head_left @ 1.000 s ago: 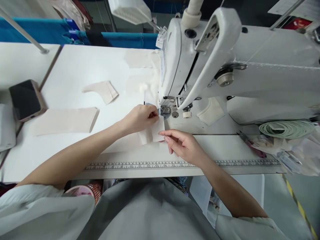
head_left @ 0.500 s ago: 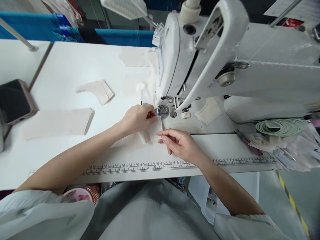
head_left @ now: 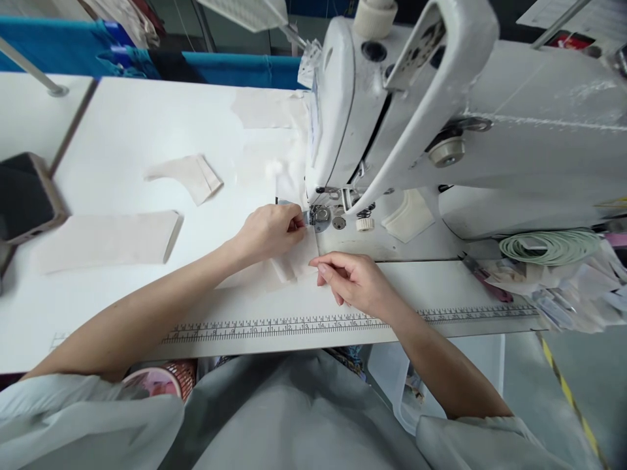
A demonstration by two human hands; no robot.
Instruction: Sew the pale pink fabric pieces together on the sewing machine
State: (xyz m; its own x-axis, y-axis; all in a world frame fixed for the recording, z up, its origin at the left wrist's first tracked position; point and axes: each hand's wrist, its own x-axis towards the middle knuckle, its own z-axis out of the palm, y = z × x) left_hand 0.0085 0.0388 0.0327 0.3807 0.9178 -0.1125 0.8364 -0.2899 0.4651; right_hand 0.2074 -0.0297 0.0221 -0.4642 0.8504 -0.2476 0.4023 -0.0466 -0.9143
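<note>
A white sewing machine (head_left: 333, 130) stands over the table, its presser foot and needle area (head_left: 313, 214) low at the left end. My left hand (head_left: 272, 232) is closed, with fingertips pinching a white fabric piece (head_left: 306, 251) just left of the foot. Part of that fabric is hidden beneath the hand. Nearer to me, my right hand (head_left: 355, 281) pinches the fabric's right edge between thumb and forefinger, the other fingers curled below. A small folded cloth piece (head_left: 409, 215) lies right of the foot.
Cut cloth pieces (head_left: 191, 177) and a long strip (head_left: 110, 241) lie at left, beside a dark phone-like device (head_left: 29, 196). A printed ruler (head_left: 294, 326) runs along the front edge. At right are pink-handled snips (head_left: 490, 281), coiled green cord (head_left: 548, 247) and scraps.
The fabric's near end has shifted slightly under the hands. Both hands keep almost the same place and grip. The view has tilted a little.
</note>
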